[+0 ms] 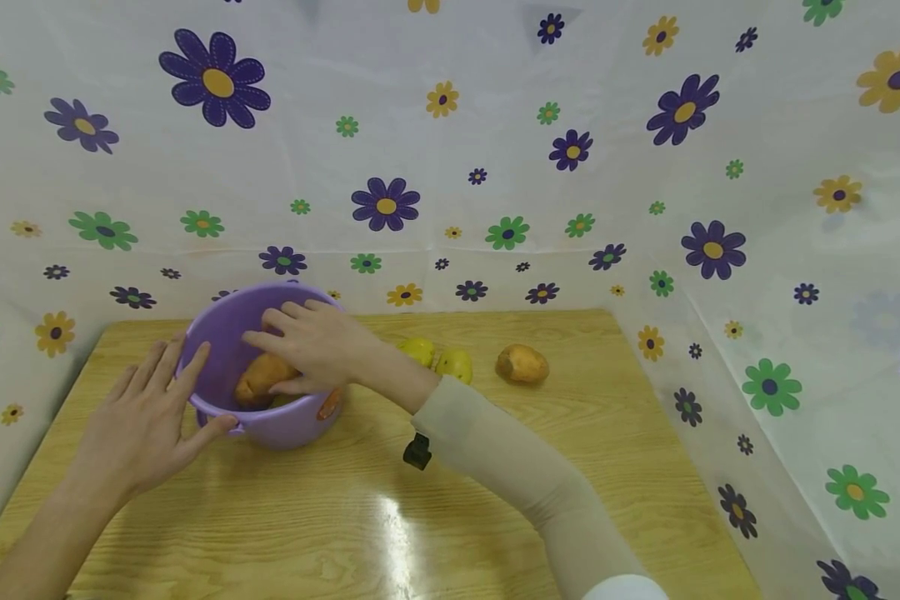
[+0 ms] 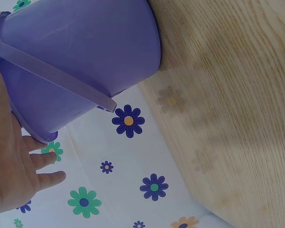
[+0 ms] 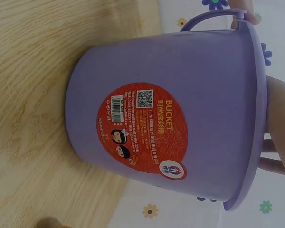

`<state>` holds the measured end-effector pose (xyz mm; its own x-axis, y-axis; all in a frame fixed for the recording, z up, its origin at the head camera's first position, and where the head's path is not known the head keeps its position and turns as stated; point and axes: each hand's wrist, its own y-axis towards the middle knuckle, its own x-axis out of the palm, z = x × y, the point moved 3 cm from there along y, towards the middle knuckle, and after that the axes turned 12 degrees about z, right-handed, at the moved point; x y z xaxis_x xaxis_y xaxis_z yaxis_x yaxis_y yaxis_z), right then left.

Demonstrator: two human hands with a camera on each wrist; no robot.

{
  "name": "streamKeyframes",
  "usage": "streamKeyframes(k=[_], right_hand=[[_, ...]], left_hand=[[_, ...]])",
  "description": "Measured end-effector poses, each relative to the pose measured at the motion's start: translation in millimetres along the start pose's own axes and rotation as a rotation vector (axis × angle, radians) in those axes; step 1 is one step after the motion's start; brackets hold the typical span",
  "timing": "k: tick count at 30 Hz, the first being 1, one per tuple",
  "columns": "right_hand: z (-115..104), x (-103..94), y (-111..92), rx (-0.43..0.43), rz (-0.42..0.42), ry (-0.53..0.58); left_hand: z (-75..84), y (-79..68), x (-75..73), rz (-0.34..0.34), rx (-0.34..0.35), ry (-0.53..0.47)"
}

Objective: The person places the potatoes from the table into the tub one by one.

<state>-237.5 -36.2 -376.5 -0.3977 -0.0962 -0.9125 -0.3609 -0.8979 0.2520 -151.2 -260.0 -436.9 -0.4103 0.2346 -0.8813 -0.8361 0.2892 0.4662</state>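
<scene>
The pale beige right sleeve [image 1: 510, 454] bears a small black fitting [image 1: 417, 451] and meets white cloth [image 1: 625, 588].

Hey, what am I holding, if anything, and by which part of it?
Your left hand rests spread against the bucket's rim, not gripping it. Your right hand is inside, at a potato; whether it grips it can't be told.

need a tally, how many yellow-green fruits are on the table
2 in view: a left fruit and a right fruit, side by side on the table beyond the right forearm. More may be hidden behind the forearm.
</scene>
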Motion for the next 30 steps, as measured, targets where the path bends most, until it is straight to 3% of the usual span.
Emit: streamKeyframes(k=[12, 21, 30], right_hand=[[4, -18.3, -21, 0.025, 0.010, -0.064], [11, -28.1, -52, 0.045, 0.078, -0.095], [21, -28.3, -87, 0.102, 0.193, -0.054]], left_hand=[[0.6, -0.2, 0.5, 0.008, 0.003, 0.001], [0.0, -0.8, 0.5, 0.018, -0.004, -0.007], [0.7, -0.2, 0.0, 0.005, -0.010, -0.008]])
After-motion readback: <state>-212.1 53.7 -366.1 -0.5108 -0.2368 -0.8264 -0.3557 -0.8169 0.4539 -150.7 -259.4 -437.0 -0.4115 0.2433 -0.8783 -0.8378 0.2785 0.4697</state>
